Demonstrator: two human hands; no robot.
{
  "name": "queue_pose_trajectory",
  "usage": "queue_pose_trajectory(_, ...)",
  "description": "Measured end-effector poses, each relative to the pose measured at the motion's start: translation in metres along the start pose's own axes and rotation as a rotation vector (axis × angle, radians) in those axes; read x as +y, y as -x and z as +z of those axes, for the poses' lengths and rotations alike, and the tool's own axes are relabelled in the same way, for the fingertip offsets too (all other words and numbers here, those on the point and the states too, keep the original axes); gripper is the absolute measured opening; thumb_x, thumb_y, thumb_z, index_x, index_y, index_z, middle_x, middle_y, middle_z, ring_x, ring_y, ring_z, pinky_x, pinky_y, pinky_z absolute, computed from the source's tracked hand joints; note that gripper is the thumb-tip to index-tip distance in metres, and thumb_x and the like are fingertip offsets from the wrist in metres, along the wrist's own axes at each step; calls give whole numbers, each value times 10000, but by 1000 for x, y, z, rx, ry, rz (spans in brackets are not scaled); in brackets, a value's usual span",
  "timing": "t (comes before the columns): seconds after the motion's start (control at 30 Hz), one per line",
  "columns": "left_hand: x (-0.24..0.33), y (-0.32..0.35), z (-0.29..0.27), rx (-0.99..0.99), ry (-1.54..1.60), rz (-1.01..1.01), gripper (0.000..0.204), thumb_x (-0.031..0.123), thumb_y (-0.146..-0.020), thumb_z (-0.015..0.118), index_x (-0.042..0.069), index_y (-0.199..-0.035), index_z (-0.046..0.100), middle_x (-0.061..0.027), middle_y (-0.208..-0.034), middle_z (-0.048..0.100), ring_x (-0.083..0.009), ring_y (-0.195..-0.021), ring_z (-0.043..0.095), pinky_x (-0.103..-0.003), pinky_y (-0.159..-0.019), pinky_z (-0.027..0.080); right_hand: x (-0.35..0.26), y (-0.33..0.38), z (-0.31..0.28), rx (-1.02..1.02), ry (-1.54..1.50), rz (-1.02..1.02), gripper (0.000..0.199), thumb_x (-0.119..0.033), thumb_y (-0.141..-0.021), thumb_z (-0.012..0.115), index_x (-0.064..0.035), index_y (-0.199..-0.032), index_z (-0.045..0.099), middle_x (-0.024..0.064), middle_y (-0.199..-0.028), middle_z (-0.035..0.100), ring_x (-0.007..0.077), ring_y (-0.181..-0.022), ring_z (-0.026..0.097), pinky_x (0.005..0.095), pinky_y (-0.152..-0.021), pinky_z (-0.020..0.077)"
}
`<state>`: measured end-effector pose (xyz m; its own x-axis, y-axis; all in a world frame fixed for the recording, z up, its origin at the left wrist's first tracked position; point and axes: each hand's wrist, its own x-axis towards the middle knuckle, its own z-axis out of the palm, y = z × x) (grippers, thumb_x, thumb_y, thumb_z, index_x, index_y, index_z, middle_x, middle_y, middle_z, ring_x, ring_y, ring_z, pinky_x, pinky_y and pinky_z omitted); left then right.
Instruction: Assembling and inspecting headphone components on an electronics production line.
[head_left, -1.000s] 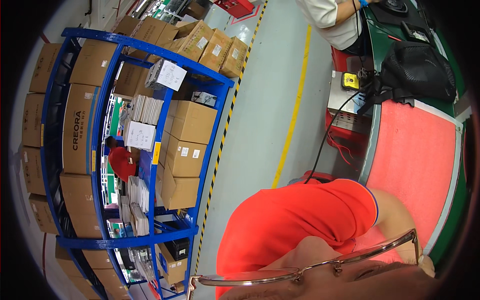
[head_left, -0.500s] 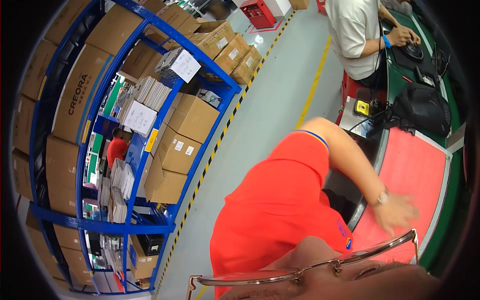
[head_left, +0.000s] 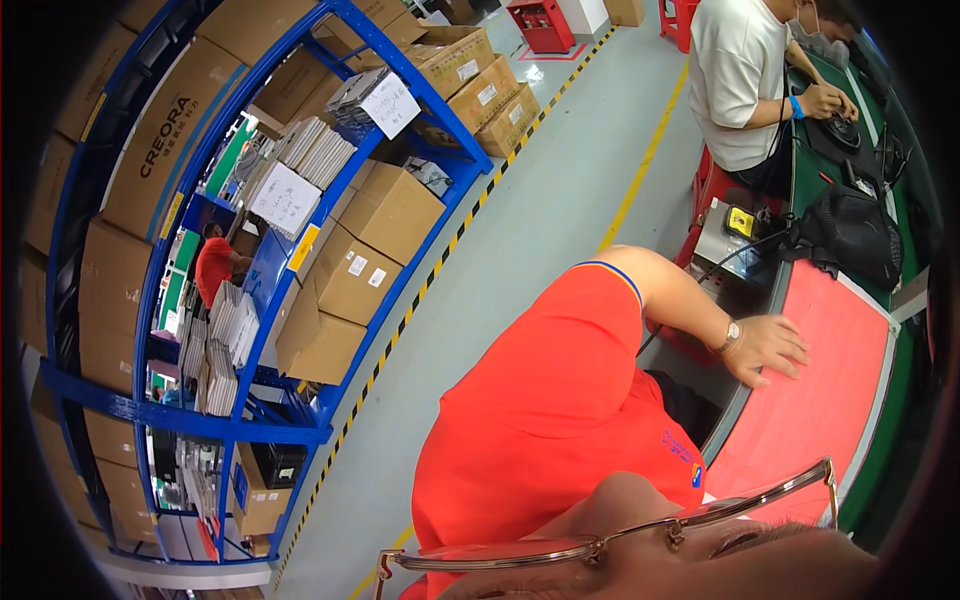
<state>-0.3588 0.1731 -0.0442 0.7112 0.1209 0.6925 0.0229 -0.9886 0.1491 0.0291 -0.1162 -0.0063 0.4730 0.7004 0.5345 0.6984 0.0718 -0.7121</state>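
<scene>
My left hand (head_left: 770,348) rests palm down on a pinkish-red work mat (head_left: 835,375), near the mat's dark left edge. Its fingers are stretched out and a little apart, and it holds nothing. A wristwatch (head_left: 732,336) circles that wrist, below a red short sleeve (head_left: 540,350). Past the mat's far end lies a black bag (head_left: 850,235) on the green bench. Beside it, to the left, a metal box (head_left: 728,240) carries a yellow-and-black piece on top, with a dark cable running by. My right hand is out of the picture.
A co-worker (head_left: 745,90) in a white shirt handles a round black part (head_left: 840,132) at the far bench. On the left stands a blue rack (head_left: 185,420) with cartons (head_left: 390,212) and stacked flat panels. Another person (head_left: 214,265) shows through it. Black-and-yellow tape marks the floor.
My left hand has drawn back left and away over the mat; it was blurred by motion and now looks sharp. The view has shifted slightly, showing more of the co-worker.
</scene>
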Motion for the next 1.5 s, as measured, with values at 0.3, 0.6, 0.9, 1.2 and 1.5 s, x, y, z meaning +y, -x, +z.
queue_pose_trajectory(0.3, -2, -2, 12, 6, -22, 24, 451, 383, -732, 545, 147, -1105, 636, -105, -1248, 557, -279, -1177, 511, -460, -974, 365, -110, -20, 51, 256, 244, -199, 327, -221, -995, 447, 74, -1047, 580, 208, -971, 628, 315, -880, 599, 394, -810, 473)
queue_pose_trajectory(0.6, -4, 0, 8, 62, -104, 66, 420, 410, -790, 489, 166, -1094, 647, -80, -1220, 580, -269, -1148, 531, -445, -942, 381, -97, -26, 69, 182, 165, -139, 329, -227, -995, 451, 72, -1022, 585, 205, -943, 627, 305, -854, 593, 385, -791, 470)
queue_pose_trajectory(0.9, -4, 3, 10, 57, -105, 47, 419, 399, -788, 491, 163, -1098, 647, -86, -1226, 576, -269, -1147, 531, -450, -949, 377, -57, -16, 46, 208, 184, -6, 334, -235, -994, 455, 71, -995, 590, 201, -911, 625, 293, -826, 586, 375, -770, 466)
queue_pose_trajectory(1.2, -2, 1, 5, 19, -113, 48, 432, 389, -775, 501, 150, -1109, 637, -96, -1239, 556, -271, -1161, 517, -456, -952, 369, -25, -10, 27, 247, 197, 143, 340, -242, -994, 459, 69, -967, 595, 198, -879, 624, 282, -797, 579, 364, -749, 462)
queue_pose_trajectory(1.5, 1, -1, 2, -17, -130, 28, 397, 343, -777, 544, 157, -1115, 637, -92, -1237, 556, -262, -1171, 508, -450, -963, 361, -18, -7, 28, 329, 242, 185, 368, -260, -987, 484, 72, -875, 594, 171, -758, 608, 247, -681, 541, 334, -680, 453)
